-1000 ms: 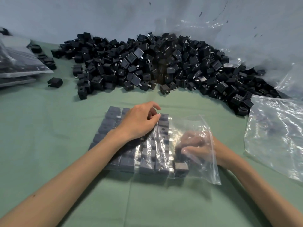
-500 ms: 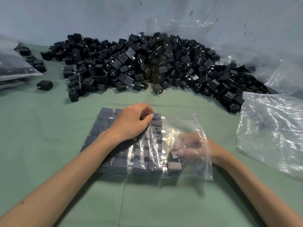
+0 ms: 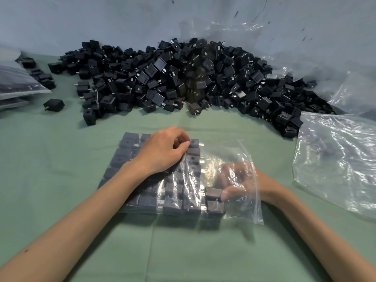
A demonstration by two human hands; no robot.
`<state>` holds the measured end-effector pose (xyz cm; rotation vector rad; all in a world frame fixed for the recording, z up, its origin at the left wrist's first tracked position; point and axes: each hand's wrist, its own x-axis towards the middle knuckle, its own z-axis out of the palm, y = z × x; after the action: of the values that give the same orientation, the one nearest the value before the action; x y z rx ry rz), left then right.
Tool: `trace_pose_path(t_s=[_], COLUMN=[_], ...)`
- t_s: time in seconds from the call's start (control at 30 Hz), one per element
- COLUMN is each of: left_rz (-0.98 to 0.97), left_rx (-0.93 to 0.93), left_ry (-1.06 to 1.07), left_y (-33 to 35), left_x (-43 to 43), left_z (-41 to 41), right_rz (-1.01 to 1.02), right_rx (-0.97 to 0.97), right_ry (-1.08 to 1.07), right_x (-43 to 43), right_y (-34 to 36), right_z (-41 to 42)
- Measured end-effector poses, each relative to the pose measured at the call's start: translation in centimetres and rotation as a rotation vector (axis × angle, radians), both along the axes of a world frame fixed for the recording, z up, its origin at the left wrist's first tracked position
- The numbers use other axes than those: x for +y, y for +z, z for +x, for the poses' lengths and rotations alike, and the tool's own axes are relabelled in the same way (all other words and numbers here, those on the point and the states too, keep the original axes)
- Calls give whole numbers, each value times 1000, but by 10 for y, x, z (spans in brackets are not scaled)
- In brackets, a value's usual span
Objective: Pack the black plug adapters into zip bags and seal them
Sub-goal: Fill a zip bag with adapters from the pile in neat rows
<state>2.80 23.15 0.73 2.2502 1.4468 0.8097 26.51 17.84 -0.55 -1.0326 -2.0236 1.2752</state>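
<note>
My left hand [image 3: 162,151] lies curled on top of the zip bag [image 3: 251,208], fingertips pinching the film to keep the packed rows [image 3: 126,157] flat. My right hand [image 3: 237,180] reaches inside through the bag's mouth at 3 o'clock, pinching one adapter [image 3: 213,193] to slot it into the unfinished row. The loose pile [image 3: 183,78] lies at 12 o'clock on the surface [image 3: 61,159].

On the surface [image 3: 61,159] the zip bag [image 3: 251,208] lies nearest, rows of adapters [image 3: 126,153] in it; the loose pile [image 3: 183,78] lies behind, spare bags [image 3: 335,159] to the right (filled bags [image 3: 18,86] far left).
</note>
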Motion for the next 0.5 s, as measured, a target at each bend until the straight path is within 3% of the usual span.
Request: trace_pose_path(t_s=[0.5], left_rz=[0], left_rx=[17], left_ry=[-4], left_y=[-1], left_x=[1], left_z=[1], right_rz=[-71], right_rx=[54], right_ry=[4], right_x=[-1], right_y=[-7], right_z=[2])
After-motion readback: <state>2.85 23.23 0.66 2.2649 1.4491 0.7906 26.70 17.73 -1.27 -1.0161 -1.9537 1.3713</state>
